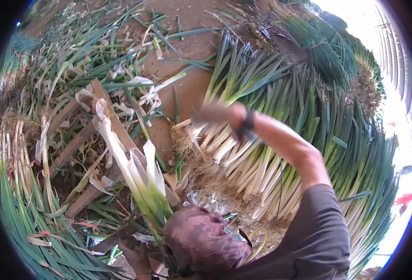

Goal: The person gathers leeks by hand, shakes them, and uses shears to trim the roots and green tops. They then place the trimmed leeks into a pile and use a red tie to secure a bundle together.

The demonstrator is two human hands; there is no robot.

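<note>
My right hand (221,115), in a brown glove and smeared by motion, reaches out over the root end of a wide row of long green onions (248,161). A dark band circles that wrist. Beneath it, white stalks and hairy roots (185,140) lie side by side. My left hand (138,262), also dark-gloved, is low at the bottom edge, partly cut off and beside the camouflage cap (206,238). Close to it, a few thick green onions (122,158) lean on a wooden frame (115,114), white ends up; the cap covers their lower leaves.
Trimmed leaves and peelings (94,60) are heaped at the upper left. More green onions (17,186) stand along the left side, and a tied bundle (318,46) lies at the upper right. Bare brown soil (192,86) shows between the heap and the row.
</note>
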